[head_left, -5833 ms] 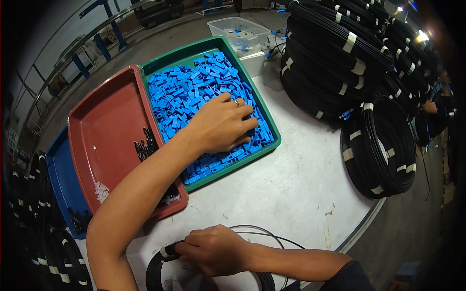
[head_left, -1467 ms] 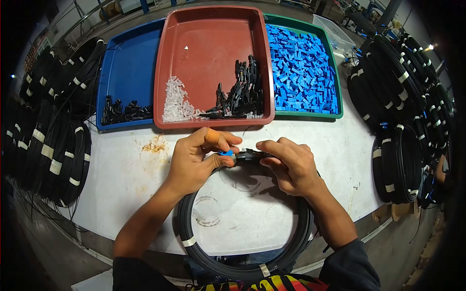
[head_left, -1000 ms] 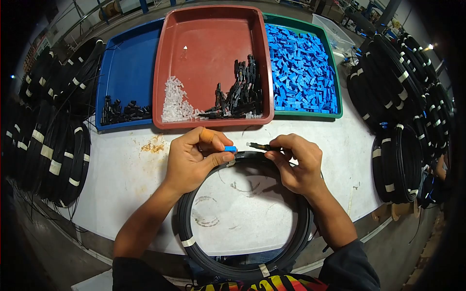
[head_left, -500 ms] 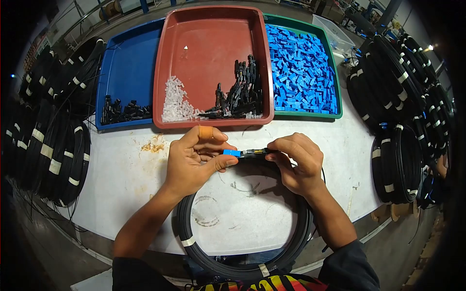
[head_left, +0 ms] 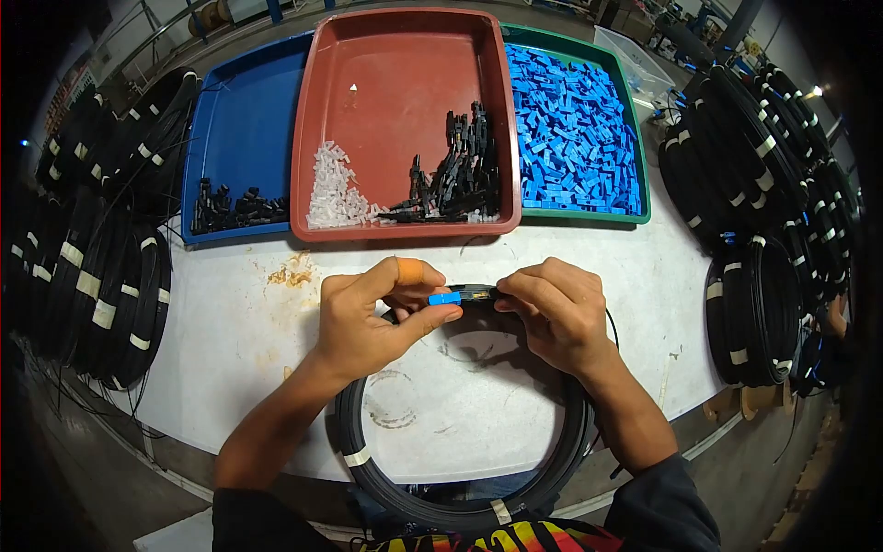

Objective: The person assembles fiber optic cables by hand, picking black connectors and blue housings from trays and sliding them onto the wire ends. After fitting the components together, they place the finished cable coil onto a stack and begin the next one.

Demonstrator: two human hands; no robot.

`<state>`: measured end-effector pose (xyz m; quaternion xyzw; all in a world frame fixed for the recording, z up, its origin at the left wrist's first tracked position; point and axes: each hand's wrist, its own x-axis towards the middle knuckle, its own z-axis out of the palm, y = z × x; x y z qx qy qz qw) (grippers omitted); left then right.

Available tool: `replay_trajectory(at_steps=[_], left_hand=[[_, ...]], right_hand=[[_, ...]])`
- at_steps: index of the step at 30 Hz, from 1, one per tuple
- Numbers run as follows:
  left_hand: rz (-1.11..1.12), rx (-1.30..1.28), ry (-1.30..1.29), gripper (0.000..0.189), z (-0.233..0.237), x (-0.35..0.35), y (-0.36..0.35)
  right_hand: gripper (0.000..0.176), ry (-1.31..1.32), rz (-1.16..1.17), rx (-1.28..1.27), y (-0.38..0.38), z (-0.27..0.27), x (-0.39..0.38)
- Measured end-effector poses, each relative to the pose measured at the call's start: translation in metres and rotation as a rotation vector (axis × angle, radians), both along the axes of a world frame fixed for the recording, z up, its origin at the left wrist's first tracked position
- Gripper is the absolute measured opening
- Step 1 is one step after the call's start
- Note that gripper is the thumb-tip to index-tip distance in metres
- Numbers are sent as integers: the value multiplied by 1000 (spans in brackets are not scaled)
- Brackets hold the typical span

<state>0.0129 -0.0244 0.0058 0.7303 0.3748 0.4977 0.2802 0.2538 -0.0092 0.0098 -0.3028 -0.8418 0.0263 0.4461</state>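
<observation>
My left hand (head_left: 372, 317), with orange tape round one finger, pinches a small blue connector piece (head_left: 445, 299). My right hand (head_left: 559, 308) is closed on the black connector end (head_left: 480, 293) of a cable, which lies in line with the blue piece and meets its right side. Beneath both hands a coil of black cable (head_left: 348, 419), bound with white tape, rests at the table's front edge. Whether the blue piece is fully seated on the black end is too small to tell.
Behind the hands stand a blue tray (head_left: 248, 110) with black parts, a red tray (head_left: 395, 74) with clear and black pieces, and a green tray (head_left: 641, 170) full of blue pieces. Black cable coils are stacked left (head_left: 101, 304) and right (head_left: 754, 313) on the white table (head_left: 230, 368).
The blue piece and the fingers of my left hand have shifted slightly right and down. My right hand has moved a little left and down, with its fingers nearer the blue piece.
</observation>
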Motion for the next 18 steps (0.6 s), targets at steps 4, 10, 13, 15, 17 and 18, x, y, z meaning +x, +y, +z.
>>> replay_trajectory(at_steps=[4, 10, 13, 15, 17, 18], left_hand=[[15, 84, 11, 31, -2, 0, 1], [26, 108, 58, 32, -3, 1, 2], [28, 115, 37, 31, -5, 1, 2], [28, 113, 26, 31, -5, 2, 2], [29, 111, 17, 31, -4, 2, 3], [8, 151, 65, 32, -2, 2, 3]], right_hand=[[25, -20, -16, 34, -1, 3, 0], [24, -54, -44, 13, 0, 4, 1], [24, 2, -45, -62, -1, 2, -1], [24, -13, -29, -112, -2, 1, 0], [24, -28, 6, -89, -1, 2, 0], [24, -43, 40, -67, -1, 2, -1]])
